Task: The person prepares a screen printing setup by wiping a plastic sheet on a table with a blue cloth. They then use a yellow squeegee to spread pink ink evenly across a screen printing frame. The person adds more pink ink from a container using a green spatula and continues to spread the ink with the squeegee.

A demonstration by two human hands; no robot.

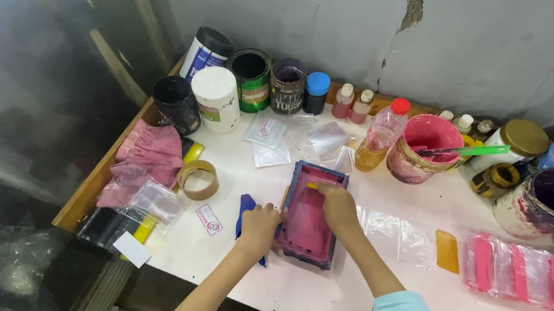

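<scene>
Pressing down at the frame's 9 o'clock edge, the left hand [259, 226] is lying with fingers curled together, steadying the small printing frame [310, 215] near the white table's [313, 296] front. The right hand [338, 205] is closing on a yellow scraper [314, 186], dragging it over pink ink inside the frame. If the left hand is slipping, the frame is likely shifting and smearing the print. Pink ink could also be spilling toward the clear bags [395, 235] at 3 o'clock.
</scene>
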